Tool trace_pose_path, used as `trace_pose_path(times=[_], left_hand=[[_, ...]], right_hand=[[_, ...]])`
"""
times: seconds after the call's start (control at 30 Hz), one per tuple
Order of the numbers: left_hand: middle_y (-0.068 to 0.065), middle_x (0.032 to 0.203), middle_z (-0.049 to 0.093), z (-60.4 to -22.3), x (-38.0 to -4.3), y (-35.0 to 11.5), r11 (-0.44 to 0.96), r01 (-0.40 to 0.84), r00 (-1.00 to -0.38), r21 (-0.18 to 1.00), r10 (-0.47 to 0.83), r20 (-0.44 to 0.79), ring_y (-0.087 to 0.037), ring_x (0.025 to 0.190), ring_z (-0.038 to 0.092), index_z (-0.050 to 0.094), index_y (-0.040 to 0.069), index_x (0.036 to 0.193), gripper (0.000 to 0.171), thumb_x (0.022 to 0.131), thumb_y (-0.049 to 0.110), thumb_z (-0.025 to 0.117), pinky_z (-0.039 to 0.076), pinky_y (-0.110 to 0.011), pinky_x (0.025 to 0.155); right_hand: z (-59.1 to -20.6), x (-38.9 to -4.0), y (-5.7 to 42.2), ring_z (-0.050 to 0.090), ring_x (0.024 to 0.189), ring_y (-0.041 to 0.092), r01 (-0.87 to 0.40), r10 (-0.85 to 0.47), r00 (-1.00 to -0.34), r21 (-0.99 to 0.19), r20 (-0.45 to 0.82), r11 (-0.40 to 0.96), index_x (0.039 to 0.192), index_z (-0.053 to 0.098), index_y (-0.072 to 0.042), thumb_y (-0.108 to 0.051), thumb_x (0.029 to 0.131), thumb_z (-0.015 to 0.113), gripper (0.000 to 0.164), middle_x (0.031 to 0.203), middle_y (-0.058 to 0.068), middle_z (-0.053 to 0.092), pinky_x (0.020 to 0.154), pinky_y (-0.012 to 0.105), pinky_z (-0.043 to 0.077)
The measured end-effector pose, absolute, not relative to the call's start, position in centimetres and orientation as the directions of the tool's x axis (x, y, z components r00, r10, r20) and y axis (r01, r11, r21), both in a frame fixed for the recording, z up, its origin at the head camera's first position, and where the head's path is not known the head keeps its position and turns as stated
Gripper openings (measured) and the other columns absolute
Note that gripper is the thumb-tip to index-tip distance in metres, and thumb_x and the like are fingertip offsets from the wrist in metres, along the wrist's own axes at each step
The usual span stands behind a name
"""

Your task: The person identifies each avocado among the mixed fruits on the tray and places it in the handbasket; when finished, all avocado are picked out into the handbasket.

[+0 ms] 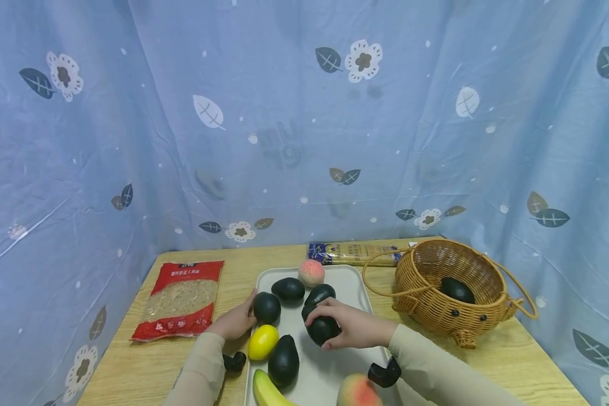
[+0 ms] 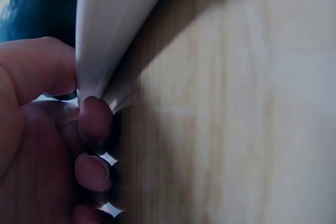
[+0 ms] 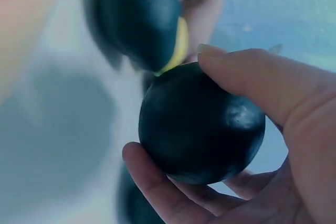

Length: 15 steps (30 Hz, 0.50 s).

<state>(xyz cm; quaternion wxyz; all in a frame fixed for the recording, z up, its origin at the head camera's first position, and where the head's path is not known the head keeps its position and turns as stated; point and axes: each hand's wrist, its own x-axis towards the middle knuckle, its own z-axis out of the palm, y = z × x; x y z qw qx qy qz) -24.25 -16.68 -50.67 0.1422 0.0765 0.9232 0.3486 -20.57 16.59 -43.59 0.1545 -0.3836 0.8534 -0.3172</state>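
Observation:
My right hand (image 1: 352, 326) grips a dark avocado (image 1: 322, 330) over the white tray (image 1: 335, 366); in the right wrist view, thumb and fingers curl round that avocado (image 3: 202, 124). At the tray's left side, my left hand (image 1: 237, 320) holds the rim (image 2: 113, 19), thumb inside and curled fingers outside in the left wrist view. Beside it lies an avocado (image 1: 267, 308), with a yellow lemon (image 1: 263, 342) just nearer. Other avocados (image 1: 283, 362) lie in the tray, one partly behind my right hand. A banana (image 1: 269, 389) and two peaches (image 1: 312, 273) are there too.
Right of the tray stands a wicker basket (image 1: 421, 307) with looped handles and an avocado (image 1: 458, 290) inside. A red pasta bag (image 1: 180, 301) lies on the left, a long noodle packet (image 1: 352, 254) at the back. A blue curtain (image 1: 284, 124) surrounds the wooden table (image 1: 127, 372).

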Motion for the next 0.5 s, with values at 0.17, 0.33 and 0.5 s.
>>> trace_pose_path(times=[0.17, 0.33, 0.5], left_hand=[[-0.027, 0.161, 0.04, -50.7, -24.2, -16.6, 0.738, 0.03, -0.946, 0.674, 0.239, -0.219, -0.049, 0.141, 0.045, 0.019, 0.008, 0.168, 0.081, 0.099, 0.017, 0.061, 0.031, -0.071, 0.115], [-0.024, 0.162, 0.04, -50.5, -24.3, -16.7, 0.73, 0.007, -0.945, 0.683, 0.228, -0.234, -0.047, 0.142, 0.045, 0.018, 0.01, 0.168, 0.082, 0.099, 0.015, 0.062, 0.031, -0.07, 0.116], [-0.026, 0.161, 0.041, -50.6, -24.3, -16.9, 0.742, 0.039, -0.943, 0.669, 0.248, -0.22, -0.049, 0.139, 0.047, 0.018, 0.011, 0.169, 0.08, 0.101, 0.022, 0.06, 0.033, -0.071, 0.114]], right_hand=[[-42.0, -20.7, 17.9, 0.057, 0.121, 0.033, -0.555, -0.721, -0.691, -0.683, 0.06, 0.475, 0.134, 0.062, -0.03, -0.01, 0.089, 0.084, 0.054, 0.14, 0.012, 0.048, 0.091, 0.035, 0.057], [-40.2, -20.9, 20.3, 0.059, 0.114, 0.034, -0.559, -0.678, -0.717, -0.713, 0.161, 0.423, 0.14, 0.06, -0.02, -0.005, 0.091, 0.08, 0.055, 0.141, 0.02, 0.045, 0.08, 0.03, 0.061], [-38.6, -20.8, 22.9, 0.063, 0.112, 0.036, -0.558, -0.554, -0.794, -0.661, 0.25, 0.502, 0.146, 0.057, -0.018, -0.007, 0.092, 0.08, 0.061, 0.139, 0.023, 0.048, 0.082, 0.036, 0.061]])
